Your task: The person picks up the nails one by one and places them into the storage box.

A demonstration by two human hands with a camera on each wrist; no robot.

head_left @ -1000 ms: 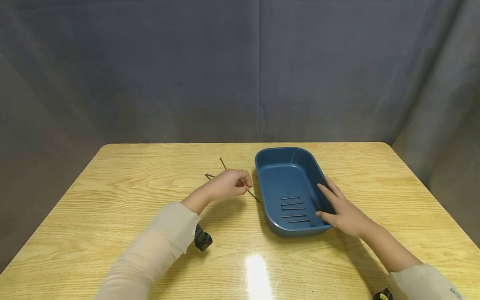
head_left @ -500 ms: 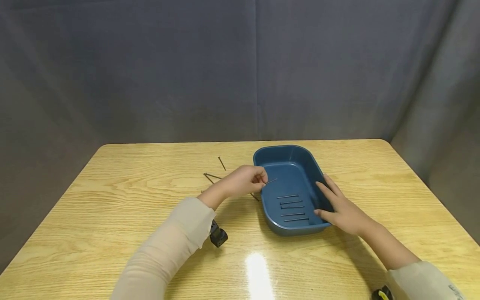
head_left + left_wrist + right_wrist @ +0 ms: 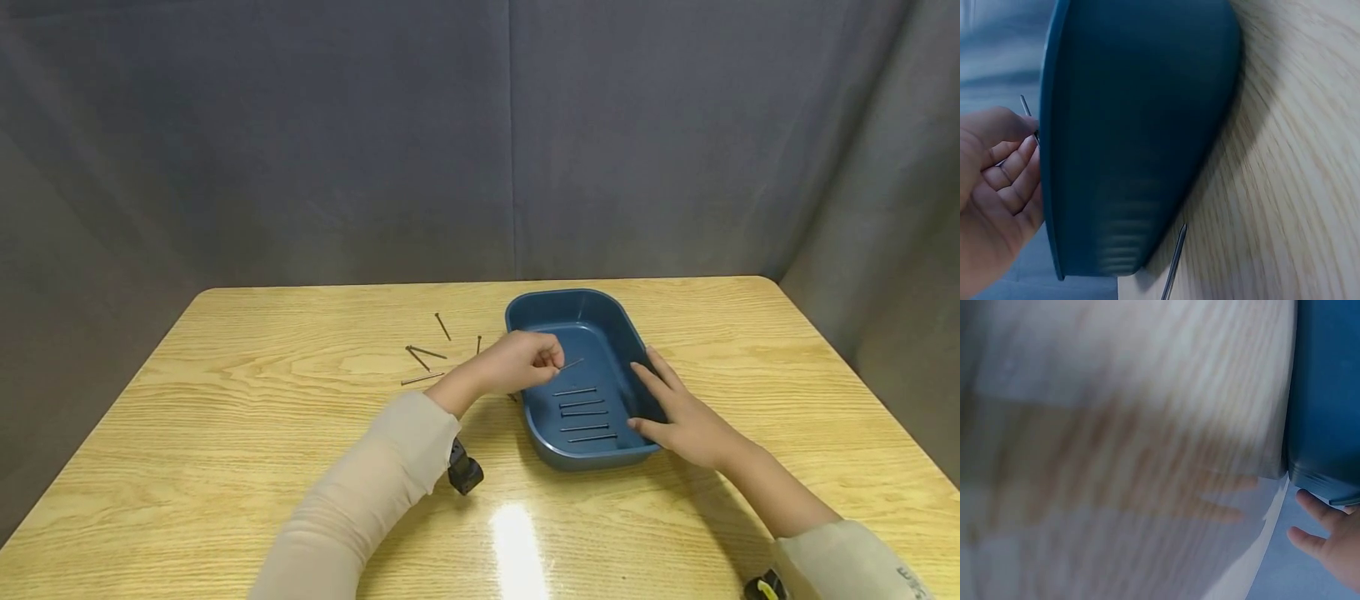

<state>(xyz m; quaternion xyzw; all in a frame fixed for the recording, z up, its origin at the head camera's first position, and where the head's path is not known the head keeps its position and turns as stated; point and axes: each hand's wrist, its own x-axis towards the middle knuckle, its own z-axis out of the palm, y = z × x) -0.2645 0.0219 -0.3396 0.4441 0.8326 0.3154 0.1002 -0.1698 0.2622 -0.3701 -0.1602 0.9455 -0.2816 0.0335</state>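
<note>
My left hand (image 3: 521, 362) is above the blue plastic tray (image 3: 592, 462), pinching a dark nail (image 3: 572, 364) between thumb and fingertips. The left wrist view shows this nail (image 3: 1025, 105) sticking up past the thumb, beyond the tray's rim (image 3: 1047, 156). Several nails (image 3: 585, 413) lie roughly parallel on the tray floor, toward its near end. On the tray's right side my right hand (image 3: 686, 421) rests at the rim, fingers spread and fairly straight, some reaching inside and others along the outside.
Several loose nails (image 3: 422, 379) are scattered on the wooden table (image 3: 225, 467) left of the tray; one (image 3: 1175, 259) lies close beside its wall, partly behind my left hand in the head view. A grey curtain (image 3: 337, 150) hangs behind the table.
My left hand has moved right from the loose nails to over the tray, carrying a nail. My right hand stays at the rim.
</note>
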